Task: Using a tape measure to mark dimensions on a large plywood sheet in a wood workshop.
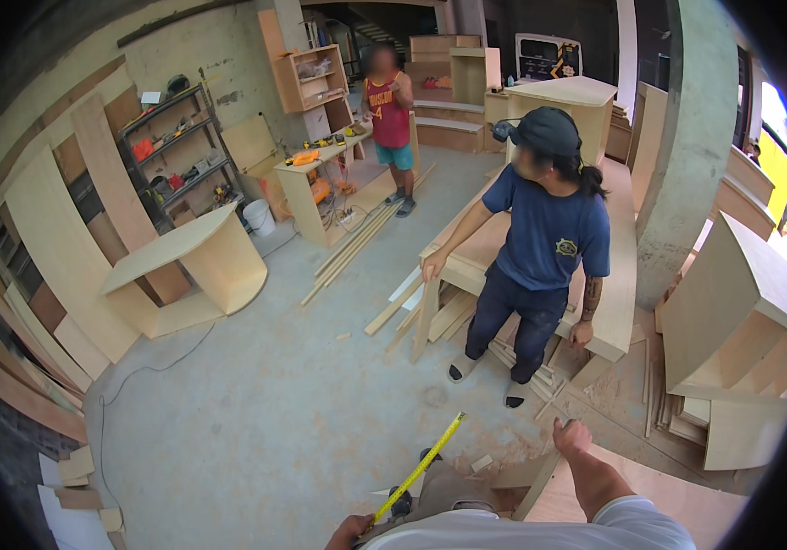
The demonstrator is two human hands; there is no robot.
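At the lower edge, my left hand (349, 532) is closed around a tape measure, whose yellow blade (421, 466) sticks out up and to the right over my legs. The blade's tip hangs free above the floor. My right hand (572, 437) is closed in a loose fist beside the corner of a pale plywood panel (659, 490). Whether its fingers grip anything is hidden. A co-worker in a navy shirt (549, 225) leans on a plywood bench (615, 335) just ahead, one hand on its corner.
Wood strips (352, 252) lie along the floor. Another person in a red top (388, 110) stands by a work table (293, 179) with tools. A curved plywood unit (173, 243) stands left, a shelving unit (751, 321) right. A thin cable (150, 369) crosses the floor.
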